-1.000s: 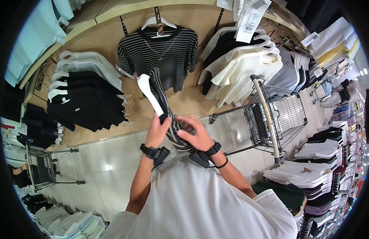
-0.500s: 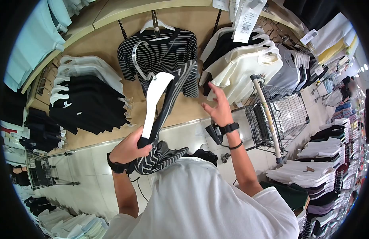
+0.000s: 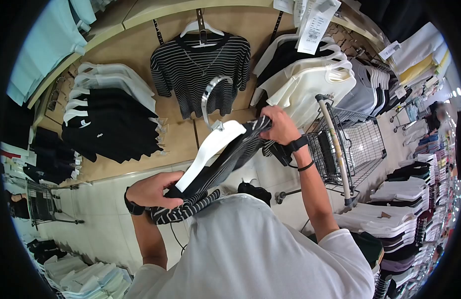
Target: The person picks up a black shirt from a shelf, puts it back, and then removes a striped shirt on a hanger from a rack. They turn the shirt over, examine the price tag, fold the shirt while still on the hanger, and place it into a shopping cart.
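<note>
Between my hands is a black-and-white striped shirt (image 3: 238, 152) with a white hanger (image 3: 210, 154) partly inside it, its metal hook pointing up and away from me. My left hand (image 3: 155, 191) is closed around the near end of the hanger and the shirt fabric there. At the far shoulder of the shirt, my right hand (image 3: 281, 125) grips the bunched striped cloth. The hanger's right part is hidden under the fabric. Straight ahead, a similar striped shirt (image 3: 203, 70) hangs on the wall display.
Black shirts (image 3: 111, 124) hang on the left of the wall, cream shirts (image 3: 315, 89) on the right. A wire shopping cart (image 3: 360, 137) stands close to my right arm. Another cart (image 3: 43, 202) is at far left. Racks of clothes (image 3: 404, 214) line the right side.
My right hand, open and apart from the shirt before, has closed on its far shoulder. The hanger and shirt have swung rightward and tilted flatter.
</note>
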The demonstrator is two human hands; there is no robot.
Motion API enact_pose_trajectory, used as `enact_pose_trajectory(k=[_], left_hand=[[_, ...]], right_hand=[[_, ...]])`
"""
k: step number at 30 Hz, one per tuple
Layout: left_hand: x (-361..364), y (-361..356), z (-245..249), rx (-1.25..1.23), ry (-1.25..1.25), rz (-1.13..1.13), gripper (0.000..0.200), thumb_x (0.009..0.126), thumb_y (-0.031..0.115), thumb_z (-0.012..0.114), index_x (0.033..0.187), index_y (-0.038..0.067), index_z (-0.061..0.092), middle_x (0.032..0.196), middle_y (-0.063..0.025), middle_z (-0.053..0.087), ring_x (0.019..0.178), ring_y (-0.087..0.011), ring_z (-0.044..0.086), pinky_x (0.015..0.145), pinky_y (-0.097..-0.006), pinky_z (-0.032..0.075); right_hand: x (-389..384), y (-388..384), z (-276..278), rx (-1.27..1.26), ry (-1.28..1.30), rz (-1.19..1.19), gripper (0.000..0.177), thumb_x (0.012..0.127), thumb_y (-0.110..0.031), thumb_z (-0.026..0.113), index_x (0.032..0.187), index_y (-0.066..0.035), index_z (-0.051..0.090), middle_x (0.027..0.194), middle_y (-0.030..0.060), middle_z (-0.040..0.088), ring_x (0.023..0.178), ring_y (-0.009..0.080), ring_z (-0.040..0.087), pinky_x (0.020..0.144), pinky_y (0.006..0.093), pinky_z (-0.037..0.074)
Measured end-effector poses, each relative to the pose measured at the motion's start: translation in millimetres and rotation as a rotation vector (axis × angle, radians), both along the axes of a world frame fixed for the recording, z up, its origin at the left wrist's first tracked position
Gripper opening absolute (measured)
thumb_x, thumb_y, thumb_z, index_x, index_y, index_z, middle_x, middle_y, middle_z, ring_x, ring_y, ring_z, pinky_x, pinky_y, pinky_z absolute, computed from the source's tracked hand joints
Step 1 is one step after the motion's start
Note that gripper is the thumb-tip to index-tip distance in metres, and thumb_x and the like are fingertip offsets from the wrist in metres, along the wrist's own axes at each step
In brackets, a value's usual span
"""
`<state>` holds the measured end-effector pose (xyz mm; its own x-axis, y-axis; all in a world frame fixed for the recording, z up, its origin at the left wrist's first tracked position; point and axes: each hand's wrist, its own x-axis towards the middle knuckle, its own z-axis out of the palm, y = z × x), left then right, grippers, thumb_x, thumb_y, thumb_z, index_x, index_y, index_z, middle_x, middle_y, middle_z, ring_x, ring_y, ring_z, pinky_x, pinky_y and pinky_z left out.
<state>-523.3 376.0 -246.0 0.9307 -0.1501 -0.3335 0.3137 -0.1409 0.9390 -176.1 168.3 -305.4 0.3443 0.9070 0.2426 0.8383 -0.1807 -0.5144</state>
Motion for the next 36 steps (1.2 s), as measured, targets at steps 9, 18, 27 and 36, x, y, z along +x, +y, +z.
enact_pose_trajectory(k=[9, 18, 27, 36], left_hand=[[-33, 64, -68, -0.112, -0.29, 0.753, 0.048, 0.098, 0.028, 0.056, 0.134, -0.001, 0.044, 0.113, -0.0144, 0.06, 0.103, -0.0239, 0.063, 0.087, -0.0354, 0.054], [-90, 81, -239, -0.384, -0.095, 1.497, 0.04, 0.093, 0.034, 0.058, 0.126, 0.011, 0.057, 0.117, -0.0019, 0.06, 0.108, -0.0211, 0.058, 0.093, -0.0381, 0.049], [-65, 11, -333, -0.483, 0.253, 1.227, 0.04, 0.087, 0.012, 0.059, 0.126, 0.014, 0.057, 0.125, -0.006, 0.061, 0.108, -0.0213, 0.059, 0.091, -0.0412, 0.049], [-31, 6, -344, -0.4, 0.295, 1.151, 0.079, 0.081, 0.01, 0.072, 0.145, 0.014, 0.026, 0.136, -0.0115, 0.051, 0.118, -0.0256, 0.054, 0.098, -0.046, 0.046]], right_hand=[[-2, -48, -25, 0.028, 0.278, -0.197, 0.041, 0.053, -0.012, 0.088, 0.071, 0.001, 0.054, 0.065, 0.0108, 0.052, 0.06, 0.0241, 0.054, 0.058, 0.0344, 0.042], [-8, -73, -24, 0.324, 0.135, -0.467, 0.019, 0.06, 0.002, 0.072, 0.069, 0.0, 0.056, 0.065, -0.0007, 0.052, 0.061, 0.0057, 0.046, 0.056, 0.0229, 0.037], [-28, -65, -10, 0.373, 0.304, -0.563, 0.02, 0.057, 0.0, 0.072, 0.073, 0.002, 0.06, 0.066, 0.0046, 0.058, 0.06, 0.0114, 0.052, 0.058, 0.0257, 0.043], [-41, -73, 39, 0.52, 0.461, -0.523, 0.016, 0.062, 0.006, 0.071, 0.07, 0.0, 0.059, 0.067, -0.0044, 0.054, 0.063, 0.0038, 0.047, 0.058, 0.0203, 0.037]])
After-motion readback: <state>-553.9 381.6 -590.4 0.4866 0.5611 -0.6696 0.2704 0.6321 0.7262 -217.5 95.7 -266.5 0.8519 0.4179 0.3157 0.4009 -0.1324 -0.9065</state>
